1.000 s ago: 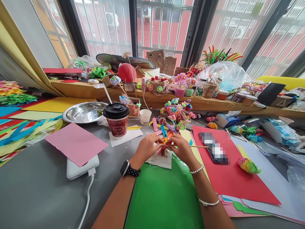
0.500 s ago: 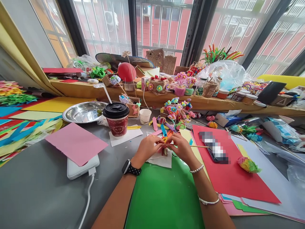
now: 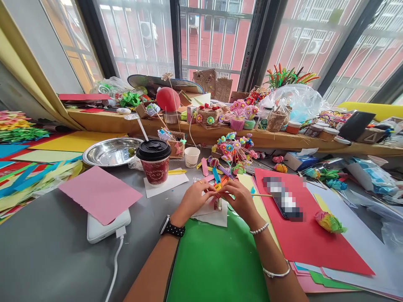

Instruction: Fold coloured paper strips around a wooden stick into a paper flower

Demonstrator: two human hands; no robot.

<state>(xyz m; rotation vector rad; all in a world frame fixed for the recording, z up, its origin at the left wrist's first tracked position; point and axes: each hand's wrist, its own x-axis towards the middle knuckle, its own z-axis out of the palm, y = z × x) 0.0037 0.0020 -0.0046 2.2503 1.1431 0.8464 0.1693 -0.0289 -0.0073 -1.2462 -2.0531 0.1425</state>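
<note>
My left hand (image 3: 192, 199) and my right hand (image 3: 237, 198) meet above the far edge of a green sheet (image 3: 217, 260). Both pinch a small rolled paper piece (image 3: 217, 203) in red and yellow that hangs between the fingertips. A thin wooden stick (image 3: 262, 195) pokes out to the right from behind my right hand. Under the hands lies a white paper scrap (image 3: 214, 217). A black watch sits on my left wrist; bracelets circle my right wrist.
A red cup with a black lid (image 3: 154, 161) stands left of the hands, behind it a steel bowl (image 3: 108, 152). A pink sheet (image 3: 100, 193) covers a white power bank (image 3: 107, 225). A phone (image 3: 283, 198) lies on red paper (image 3: 307, 235). Paper flowers (image 3: 233, 147) crowd the far ledge.
Both hands stay together on the small paper piece, with only slight finger shifts. The view has dipped a little, so everything sits slightly higher or lower in frame.
</note>
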